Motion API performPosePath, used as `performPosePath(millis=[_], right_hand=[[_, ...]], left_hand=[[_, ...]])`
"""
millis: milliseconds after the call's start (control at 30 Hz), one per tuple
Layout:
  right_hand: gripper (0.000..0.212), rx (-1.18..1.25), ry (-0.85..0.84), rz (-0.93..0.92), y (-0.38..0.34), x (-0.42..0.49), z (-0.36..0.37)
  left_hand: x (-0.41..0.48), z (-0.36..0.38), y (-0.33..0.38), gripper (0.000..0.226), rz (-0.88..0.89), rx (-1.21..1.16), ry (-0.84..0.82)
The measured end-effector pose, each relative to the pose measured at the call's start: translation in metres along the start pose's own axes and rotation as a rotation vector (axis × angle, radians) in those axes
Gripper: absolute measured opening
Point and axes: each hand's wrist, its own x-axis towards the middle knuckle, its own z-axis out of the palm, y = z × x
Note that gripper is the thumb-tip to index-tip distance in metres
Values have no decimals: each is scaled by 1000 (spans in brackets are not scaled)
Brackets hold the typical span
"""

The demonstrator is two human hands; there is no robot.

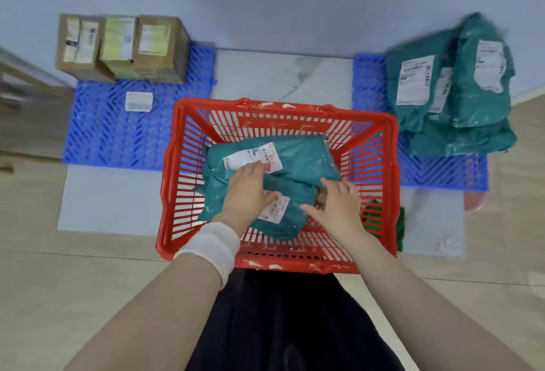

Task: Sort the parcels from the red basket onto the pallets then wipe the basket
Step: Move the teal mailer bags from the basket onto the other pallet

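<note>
The red basket (392, 164) stands on the floor in front of me. Inside lie two teal mailer bags: the upper bag (298, 155) toward the back and the lower bag (289, 223) nearer me, both with white labels. My left hand (246, 193) rests flat on the bags where they overlap, fingers spread. My right hand (339, 204) reaches in at the right edge of the bags, fingers apart, over a small brown thing (322, 197) that is mostly hidden. Neither hand has closed on anything.
A blue pallet (118, 132) at left carries three cardboard boxes (124, 46) and a loose white label (138, 101). A blue pallet (442, 170) at right holds several stacked teal bags (448, 87). A green cloth (399, 229) lies beside the basket's right wall.
</note>
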Motion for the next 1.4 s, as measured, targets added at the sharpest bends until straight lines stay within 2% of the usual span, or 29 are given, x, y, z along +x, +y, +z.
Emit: performPosePath(millis=[100, 200, 367, 433, 600, 733, 833, 933, 1000, 1067, 1133, 1167, 1233, 1267, 1333, 1400], right_hand=[[83, -42, -77, -13, -2, 7, 11], [78, -13, -23, -80, -10, 20, 22], [72, -93, 26, -168, -25, 47, 51], [73, -141, 22, -180, -27, 55, 55], [77, -198, -66, -248, -39, 47, 42], [62, -169, -105, -262, -55, 34, 18], [49, -190, -49, -248, -63, 25, -11], [43, -267, 58, -263, -67, 13, -46], [41, -341, 136, -304, -67, 7, -71], [42, -422, 223, -349, -64, -1, -93], [53, -391, 380, -379, -55, -13, -111], [68, -345, 480, -355, -48, -18, -117], [97, -179, 659, -233, -30, -30, -128], [104, -68, 705, -159, -19, -35, -133], [109, 179, 662, 22, 4, -40, -137], [103, 458, 492, 164, 30, -40, -137]], left_hand=[[-1, 3, -26, 77, -32, 135, -94], [11, 9, -37, 79, 19, 276, -124], [40, 28, -46, 54, 154, 500, -65], [44, 29, -47, 45, 182, 537, -90], [36, 14, -45, 26, 248, 500, -194], [25, -19, -32, 19, 368, 476, -147], [22, -43, -18, 23, 486, 492, -63], [18, -59, 6, 43, 588, 489, 0], [18, -64, 28, 49, 605, 506, -11], [19, -68, 48, 44, 573, 507, -11], [21, -71, 65, 40, 498, 398, 35], [22, -73, 72, 39, 435, 285, 70], [25, -78, 84, 40, 275, 4, 135], [27, -80, 91, 40, 197, -118, 146], [30, -78, 109, 41, 113, -286, 137], [34, -70, 134, 38, 83, -449, 119]])
